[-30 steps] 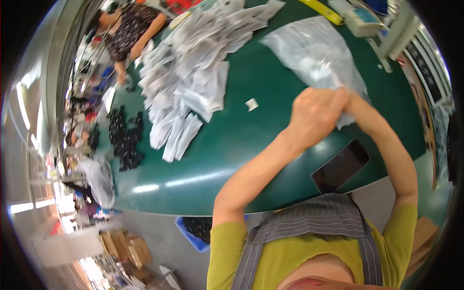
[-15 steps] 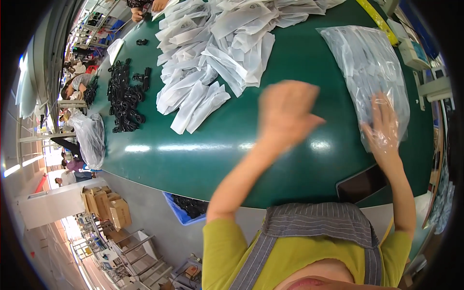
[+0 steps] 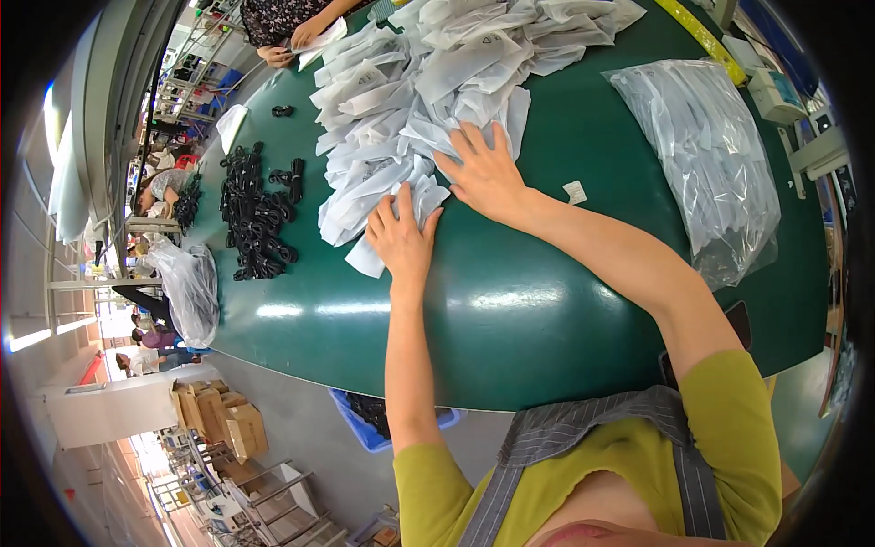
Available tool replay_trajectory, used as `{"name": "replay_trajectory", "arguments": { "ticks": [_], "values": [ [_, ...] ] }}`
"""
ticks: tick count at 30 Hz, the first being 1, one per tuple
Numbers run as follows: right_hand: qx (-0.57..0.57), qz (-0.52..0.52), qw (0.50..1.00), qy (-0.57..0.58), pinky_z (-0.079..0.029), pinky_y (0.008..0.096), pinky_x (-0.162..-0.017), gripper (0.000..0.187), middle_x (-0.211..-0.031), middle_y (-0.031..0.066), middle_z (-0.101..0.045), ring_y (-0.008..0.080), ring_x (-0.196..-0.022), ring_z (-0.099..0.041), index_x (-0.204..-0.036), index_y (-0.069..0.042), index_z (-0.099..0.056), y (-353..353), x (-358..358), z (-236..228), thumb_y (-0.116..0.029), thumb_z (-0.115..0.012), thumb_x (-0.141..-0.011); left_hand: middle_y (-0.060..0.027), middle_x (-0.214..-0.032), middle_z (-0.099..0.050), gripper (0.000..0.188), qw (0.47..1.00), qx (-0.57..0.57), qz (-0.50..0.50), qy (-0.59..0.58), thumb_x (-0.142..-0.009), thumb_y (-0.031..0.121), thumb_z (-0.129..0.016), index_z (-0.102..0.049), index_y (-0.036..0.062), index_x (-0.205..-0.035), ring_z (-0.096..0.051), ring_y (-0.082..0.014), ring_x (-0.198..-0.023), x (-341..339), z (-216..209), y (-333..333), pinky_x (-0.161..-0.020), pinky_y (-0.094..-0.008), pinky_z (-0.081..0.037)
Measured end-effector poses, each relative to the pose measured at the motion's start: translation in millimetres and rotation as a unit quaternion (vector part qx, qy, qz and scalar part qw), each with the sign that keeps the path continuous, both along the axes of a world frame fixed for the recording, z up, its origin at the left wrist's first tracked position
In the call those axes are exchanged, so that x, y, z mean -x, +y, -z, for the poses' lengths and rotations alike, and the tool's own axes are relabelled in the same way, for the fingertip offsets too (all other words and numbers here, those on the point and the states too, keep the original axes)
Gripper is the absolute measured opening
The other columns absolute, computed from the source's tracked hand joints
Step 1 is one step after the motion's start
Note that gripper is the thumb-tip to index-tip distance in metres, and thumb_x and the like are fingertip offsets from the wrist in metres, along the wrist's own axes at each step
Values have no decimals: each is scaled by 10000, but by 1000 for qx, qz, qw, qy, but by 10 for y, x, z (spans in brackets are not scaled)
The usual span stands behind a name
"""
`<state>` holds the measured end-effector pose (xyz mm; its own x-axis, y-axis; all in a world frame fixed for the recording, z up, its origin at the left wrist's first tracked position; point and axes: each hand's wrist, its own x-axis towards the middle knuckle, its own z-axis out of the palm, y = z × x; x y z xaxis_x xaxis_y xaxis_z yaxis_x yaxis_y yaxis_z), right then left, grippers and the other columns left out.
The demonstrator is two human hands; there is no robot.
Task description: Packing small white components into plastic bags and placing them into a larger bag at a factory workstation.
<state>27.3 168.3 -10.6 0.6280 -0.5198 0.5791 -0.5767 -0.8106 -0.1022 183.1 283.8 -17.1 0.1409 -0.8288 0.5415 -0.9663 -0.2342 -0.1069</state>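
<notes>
A large heap of white, frosted plastic pouches (image 3: 465, 68) spreads over the far middle of the green table (image 3: 583, 301). My left hand (image 3: 402, 241) rests on the near pouches of the heap, fingers spread. To its right my right hand (image 3: 486, 177) reaches across the heap's near right edge, its fingers also apart. Neither hand is closed round a pouch. At the right lies a big clear plastic bag (image 3: 697, 159) filled with white pouches, apart from both hands. A small pale scrap (image 3: 575, 191) lies beside my right forearm.
Bundled black cables (image 3: 251, 210) lie at the left, near a clear plastic bag (image 3: 191, 287) at the edge. Across the table a person's hands (image 3: 292, 46) hold something white. A yellow strip (image 3: 697, 41) runs along the far right. A blue bin (image 3: 369, 433) stands below the front edge.
My right hand has left the filled bag and crossed to the heap. My left hand, blurred over the table before, has moved left onto the near pouches. The pale scrap now shows.
</notes>
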Motion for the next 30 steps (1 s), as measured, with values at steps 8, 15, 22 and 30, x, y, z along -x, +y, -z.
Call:
{"name": "replay_trajectory", "arguments": {
  "ticks": [8,15,22,30],
  "values": [
    [-31,-14,999,-10,-364,470,-846,404,-1029,138,-565,291,-1037,-501,-1094,-64,-646,367,196,36,-140,-694,-700,-162,-1044,-621,619,990,-17,-130,49,-847,490,-672,-539,107,-1315,-583,-362,-948,21,-77,-145,-711,-452,-513],
    [-246,-22,969,-12,-373,482,-882,531,-1205,274,-470,379,-1130,-451,-1227,45,-520,1025,166,-218,-228,-686,-802,-154,-1299,-555,589,959,-125,-21,255,-941,502,-540,-533,73,-1344,-506,-411,-1142,357,-422,-134,-946,-476,-445],
    [-603,-166,766,-148,-356,475,-1033,869,-1314,331,-309,446,-1258,-380,-1489,27,-67,1221,306,-521,-225,-621,-869,-95,-1340,-549,481,942,-199,151,223,-925,332,-613,-551,96,-1339,-502,-362,-1168,92,-453,-115,-966,-439,-445],
    [-171,-147,972,-61,-400,455,-1051,340,-1351,177,-491,345,-1277,-464,-1080,-42,-660,236,1048,-452,41,-604,-755,-158,-1245,-565,336,967,15,104,234,-911,9,-550,-608,61,-1238,-519,-339,-1156,474,-536,953,-972,-418,-403]
  ]
}}
